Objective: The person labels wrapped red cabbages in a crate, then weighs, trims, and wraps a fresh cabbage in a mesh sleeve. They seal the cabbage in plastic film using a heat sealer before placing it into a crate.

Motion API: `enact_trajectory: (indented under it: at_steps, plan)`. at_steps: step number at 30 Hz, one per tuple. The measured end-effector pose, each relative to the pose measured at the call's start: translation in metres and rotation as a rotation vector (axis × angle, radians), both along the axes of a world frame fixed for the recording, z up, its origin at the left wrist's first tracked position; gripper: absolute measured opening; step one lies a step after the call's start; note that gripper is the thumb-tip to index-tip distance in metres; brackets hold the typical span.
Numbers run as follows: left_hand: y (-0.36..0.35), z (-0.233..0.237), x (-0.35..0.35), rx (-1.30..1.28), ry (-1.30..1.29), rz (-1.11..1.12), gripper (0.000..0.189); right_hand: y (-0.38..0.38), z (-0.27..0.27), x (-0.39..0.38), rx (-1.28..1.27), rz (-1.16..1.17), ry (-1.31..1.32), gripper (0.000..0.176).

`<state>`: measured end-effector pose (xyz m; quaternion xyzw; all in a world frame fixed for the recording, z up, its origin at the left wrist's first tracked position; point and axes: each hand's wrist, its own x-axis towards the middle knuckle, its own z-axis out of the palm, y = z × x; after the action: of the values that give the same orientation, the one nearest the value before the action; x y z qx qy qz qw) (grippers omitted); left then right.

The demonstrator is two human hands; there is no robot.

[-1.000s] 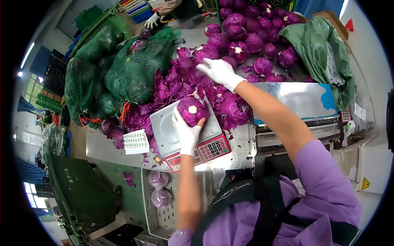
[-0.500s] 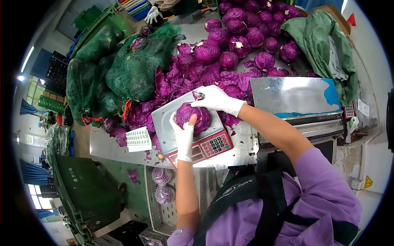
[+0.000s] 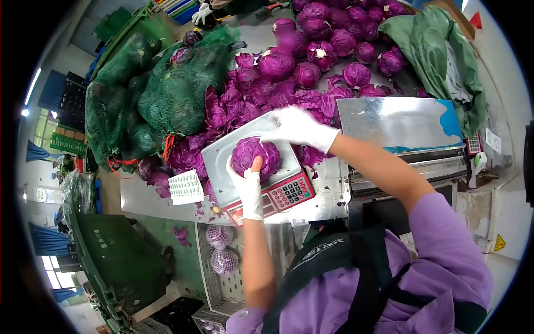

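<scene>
My left hand (image 3: 248, 192), in a white glove, grips a red cabbage (image 3: 248, 151) from the near side, thumb across its top. The cabbage is over the metal pan of a red-framed weighing scale (image 3: 219, 161); whether its underside touches the pan is hidden. Beyond it, my gloved right hand (image 3: 303, 127) is off the cabbage, slightly blurred, with thumb and fingers apart and nothing visible between them. A blurred purple piece (image 3: 287, 40) shows in front of the far cabbages. Loose purple leaves (image 3: 242, 106) lie heaped behind the scale.
Green net sacks (image 3: 172, 92) stand at the left, near a sheet of labels (image 3: 186, 187). Whole cabbages (image 3: 320, 54) pile up at the back. A metal-topped machine (image 3: 397, 125) is to the right. Below, a crate (image 3: 236, 284) holds netted cabbages (image 3: 224, 261). Another person's gloved hand (image 3: 202, 13) shows far off.
My right hand has left the cabbage's top, moving slightly right and spreading its fingers. The purple bit it pinched is gone from it; a blurred purple piece now shows farther back.
</scene>
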<state>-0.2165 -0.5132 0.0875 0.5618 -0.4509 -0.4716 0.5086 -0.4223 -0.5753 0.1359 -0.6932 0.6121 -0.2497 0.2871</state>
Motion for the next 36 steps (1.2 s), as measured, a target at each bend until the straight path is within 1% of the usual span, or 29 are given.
enact_trajectory:
  at_steps: [1,2,4,5,6,8,9,10,12,13,14,16,17,18,19,20,21,22,24,26,28,30,31,32,34,35,36]
  plan:
    - [0.001,-0.001,0.000,-0.013,0.043,-0.011,0.082,0.008,0.006,0.009,0.157,0.061,-0.059,0.068]
    - [0.001,-0.001,0.001,-0.028,0.084,-0.024,0.081,0.013,0.002,0.017,0.140,0.071,-0.014,0.065]
    - [0.000,-0.006,0.005,-0.057,0.048,-0.009,0.080,0.007,-0.025,0.024,0.229,0.111,-0.125,0.061]
    - [0.000,-0.006,0.007,-0.023,0.084,0.026,0.081,0.009,-0.024,0.025,0.212,0.113,-0.245,0.055]
    - [0.002,-0.007,0.009,0.015,0.120,0.062,0.081,0.009,-0.022,0.027,0.216,0.110,-0.253,0.055]
    - [0.004,-0.009,0.010,0.024,0.136,0.063,0.081,0.005,-0.014,0.028,0.250,0.170,-0.128,0.049]
    - [0.004,-0.009,0.010,0.012,0.118,0.055,0.082,0.008,-0.008,0.029,0.140,0.187,-0.044,0.045]
    - [0.004,-0.009,0.009,-0.003,0.100,0.047,0.082,0.010,-0.006,0.030,0.140,0.186,-0.043,0.045]
    - [0.005,-0.009,0.005,-0.044,0.083,0.040,0.083,0.014,0.000,0.033,0.111,0.181,0.062,0.037]
    - [0.005,-0.010,0.004,-0.073,-0.003,0.037,0.083,0.017,0.003,0.035,0.096,0.169,0.128,0.031]
    - [0.004,-0.012,0.003,-0.101,-0.090,0.035,0.084,0.018,0.002,0.037,0.095,0.170,0.130,0.031]
    - [0.003,-0.015,0.005,-0.111,-0.078,0.040,0.085,0.020,-0.003,0.041,-0.044,0.089,0.261,0.027]
    - [0.004,-0.013,0.005,-0.086,-0.025,0.049,0.084,0.020,0.002,0.036,-0.086,0.074,0.264,0.023]
    - [0.004,-0.012,0.006,-0.060,0.028,0.058,0.083,0.018,0.007,0.027,-0.054,-0.005,0.228,0.020]
    - [0.005,-0.015,0.013,-0.030,0.150,0.069,0.082,-0.003,-0.019,0.010,-0.207,-0.053,0.188,0.019]
    - [0.004,-0.021,0.022,-0.003,0.209,0.100,0.080,-0.013,-0.008,-0.013,-0.013,-0.099,0.290,0.018]
    - [0.006,-0.016,0.025,0.009,0.320,0.102,0.078,-0.016,0.002,-0.036,-0.040,-0.146,0.323,0.018]
    - [0.008,-0.008,0.027,0.020,0.430,0.104,0.076,-0.025,-0.004,-0.055,-0.007,-0.205,0.416,0.026]
    - [0.013,-0.003,0.024,0.006,0.433,0.121,0.074,-0.013,0.021,-0.053,-0.059,-0.143,0.364,0.044]
    - [0.015,-0.005,0.019,-0.093,0.370,0.109,0.074,0.002,0.028,-0.019,-0.148,0.024,0.126,0.061]
    - [0.020,0.000,0.011,-0.085,0.368,0.112,0.073,0.022,0.029,0.017,-0.194,0.128,-0.090,0.063]
    - [0.023,0.008,0.007,-0.209,0.226,0.013,0.074,0.029,0.038,0.030,-0.170,0.237,-0.071,0.061]
    - [0.027,0.014,0.006,-0.213,0.270,0.017,0.073,0.029,0.045,0.025,-0.192,0.330,-0.062,0.062]
    - [0.029,0.022,0.008,-0.213,0.263,0.010,0.073,0.027,0.045,0.025,-0.194,0.323,-0.069,0.062]
    - [0.031,0.032,0.013,-0.238,0.204,-0.016,0.076,0.022,0.047,0.024,-0.209,0.423,-0.012,0.053]
    - [0.030,0.033,0.015,-0.249,0.213,-0.026,0.079,0.025,0.049,0.027,-0.264,0.424,0.028,0.045]
    - [0.031,0.035,0.016,-0.248,0.212,-0.031,0.079,0.028,0.053,0.027,-0.264,0.419,0.027,0.045]
